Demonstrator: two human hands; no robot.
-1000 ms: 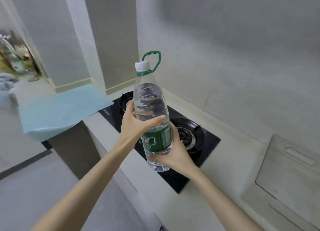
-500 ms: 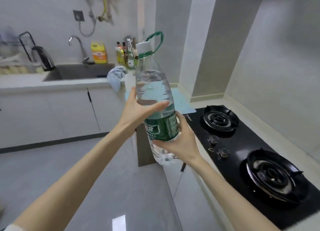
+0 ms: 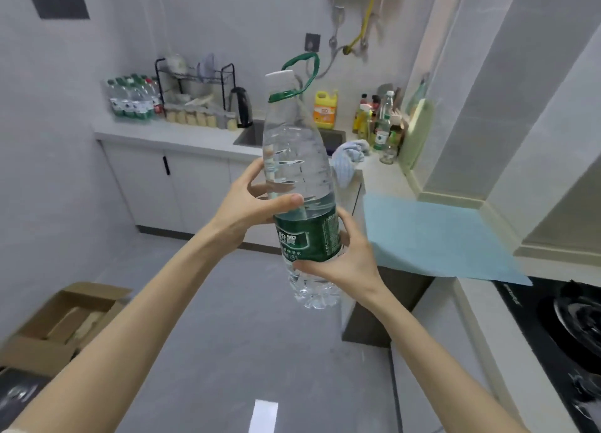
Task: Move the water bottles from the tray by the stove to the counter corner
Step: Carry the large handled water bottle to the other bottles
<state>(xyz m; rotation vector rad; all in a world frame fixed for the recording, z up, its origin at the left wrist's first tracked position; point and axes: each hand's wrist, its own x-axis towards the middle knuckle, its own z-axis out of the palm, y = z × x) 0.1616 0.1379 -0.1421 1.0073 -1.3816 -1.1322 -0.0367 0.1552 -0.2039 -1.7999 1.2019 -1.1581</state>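
Large water bottle [image 3: 297, 185]: held in mid-air at centre frame, above the floor, top leaning slightly left.
Left hand [image 3: 247, 209]: grip wrapped round the ribbed mid-body, thumb across the front.
Right hand [image 3: 344, 263]: grip curled round the green label [image 3: 307, 237] and lower body.
Judgement: water-laden, so heavy. The thin clear wall likely yields if squeezed and may be slippery. Ribs and label suit a two-handed hold; the green carry loop [image 3: 302, 71] at the neck is an alternative.
Small bottles [image 3: 133, 102] stand on the table [image 3: 169, 136], upper left.
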